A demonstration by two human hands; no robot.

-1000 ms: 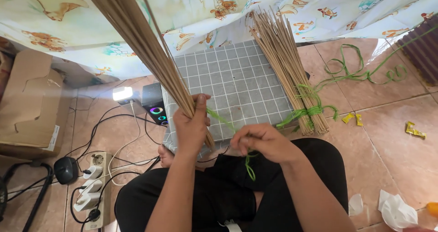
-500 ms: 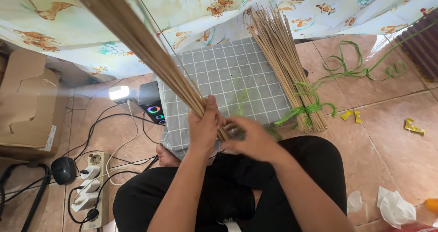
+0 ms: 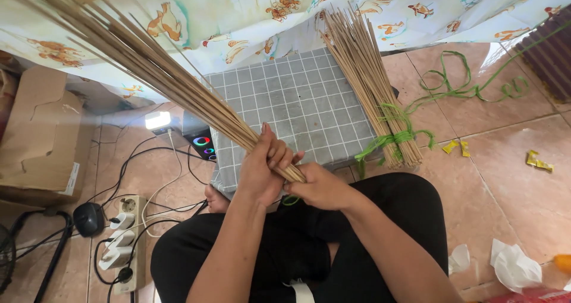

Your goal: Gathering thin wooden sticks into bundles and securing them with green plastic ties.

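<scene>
**Both hands clamp the base of the stick bundle over your lap**

Your left hand (image 3: 264, 175) wraps tight around the lower end of the bundle of thin sticks (image 3: 148, 71), fingers curled right over it, so the loose sticks stay gathered at one point while their long ends fan up and away to your left. Your right hand (image 3: 318, 187) closes against the same end from the other side, touching the left, and a short piece of green strip (image 3: 289, 200) shows just beneath it (you cannot see how it runs under the fingers). Gripping at the base rather than midway keeps the cut ends level and close to your body, where both hands can reach them.

A second bundle of sticks (image 3: 369, 83) lies on the edge of the grey checked cushion (image 3: 291, 106), already bound near its lower end with green strip (image 3: 389, 139); it sits well apart from your hands, out of the way. More loose green strip (image 3: 470, 88) trails over the tiled floor (image 3: 511, 178) to your right, near enough to reach. The power strip (image 3: 122, 246) and its cables lie on the floor to your left.
</scene>
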